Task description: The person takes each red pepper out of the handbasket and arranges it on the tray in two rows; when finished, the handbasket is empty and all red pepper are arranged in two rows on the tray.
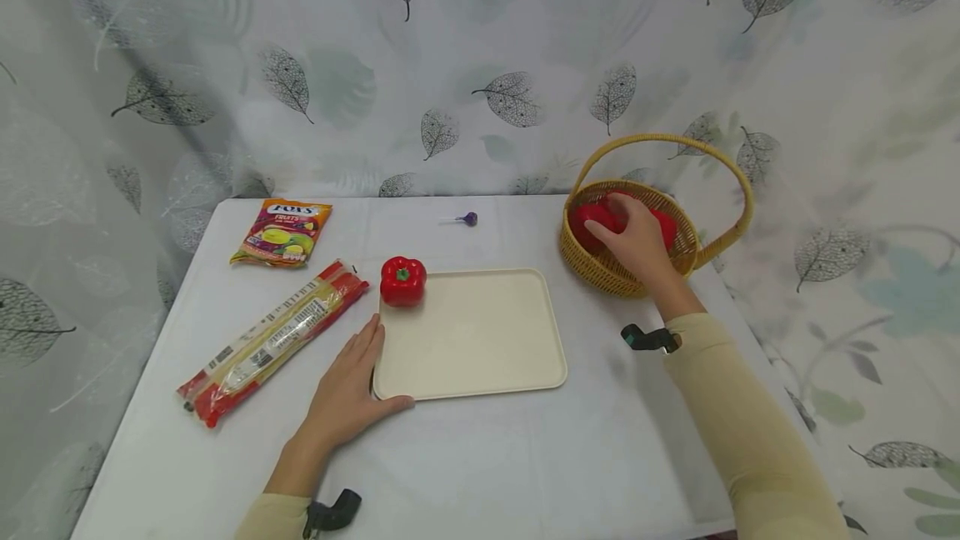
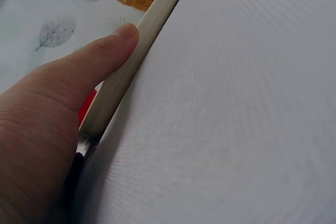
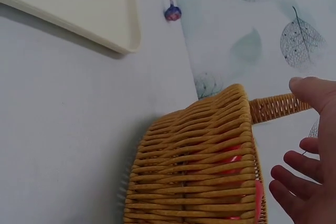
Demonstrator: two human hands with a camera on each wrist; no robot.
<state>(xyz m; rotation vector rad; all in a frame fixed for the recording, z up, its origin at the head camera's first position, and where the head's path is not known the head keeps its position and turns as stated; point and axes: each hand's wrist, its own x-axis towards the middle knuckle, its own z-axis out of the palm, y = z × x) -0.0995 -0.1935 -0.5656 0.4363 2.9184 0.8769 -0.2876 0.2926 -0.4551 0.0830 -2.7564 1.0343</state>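
Right hand over wicker basket at the far right of the white table. Fingers lightly bent and parted; thumb set well away from them. Right wrist view shows nothing between thumb and fingers, so no grip recorded. In the head view the fingertips overlap the red items inside the basket; contact with them cannot be told. Red items lie below the rim, partly covered by the hand, with red also showing through gaps in the weave. Basket handle stands upright, arching over the opening.

Left hand at the left end of the cream tray. Fingers extended, lying along the tray's left side; thumb straight, pressed to the near edge. Hand steadies against the tray without curling round it.

Red bell pepper sits at the tray's far left corner, green stem visible, just beyond the left fingertips.

Other items: long red-ended pasta packet lying diagonally left of the tray; FOX'S candy bag beyond it, near the far left corner of the table; purple lollipop near the far edge, stick pointing left. Leaf-patterned curtain behind. Both forearms in beige sleeves.
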